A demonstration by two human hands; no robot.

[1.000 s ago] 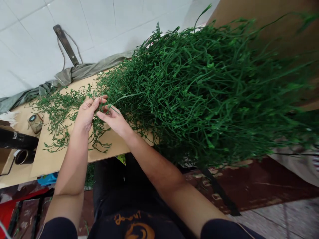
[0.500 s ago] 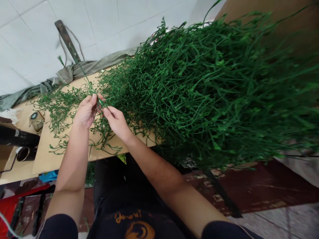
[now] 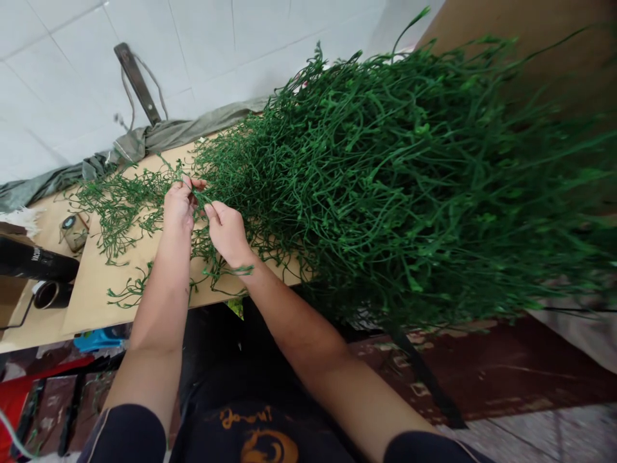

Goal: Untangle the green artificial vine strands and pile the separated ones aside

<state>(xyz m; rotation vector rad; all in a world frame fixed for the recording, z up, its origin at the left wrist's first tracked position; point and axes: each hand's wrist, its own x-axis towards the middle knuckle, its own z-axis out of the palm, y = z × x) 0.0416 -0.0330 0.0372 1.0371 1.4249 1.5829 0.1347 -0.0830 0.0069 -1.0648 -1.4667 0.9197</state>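
My left hand [image 3: 179, 204] is closed, thumb and fingers pinching a thin green plastic-looking stem [image 3: 198, 193] above the board. Just to its right, my right hand [image 3: 227, 233] is closed on the same stem with thumb and forefinger. The stem's far parts are hard to make out against the greenery behind. Short green tips [image 3: 245, 270] show at my right wrist. Around both hands lie loose green sprigs [image 3: 118, 215] with small forked ends. A big heap of the same green stems [image 3: 366, 173] rises beside my right hand.
The light brown board [image 3: 103, 305] carries the sprigs. At its left are a black cylinder [image 3: 36, 258], a dark round cup [image 3: 53, 295] and a small box [image 3: 74, 233]. Grey-green cloth [image 3: 186, 127] runs along the tiled wall, near a dark upright bar [image 3: 137, 83]. Blue-handled scissors-like handles [image 3: 99, 340] show below.
My left hand has shifted slightly right, its wrist more upright. The long stem that stuck up from it towards the wall no longer shows clearly. The right hand stays nearly in place.
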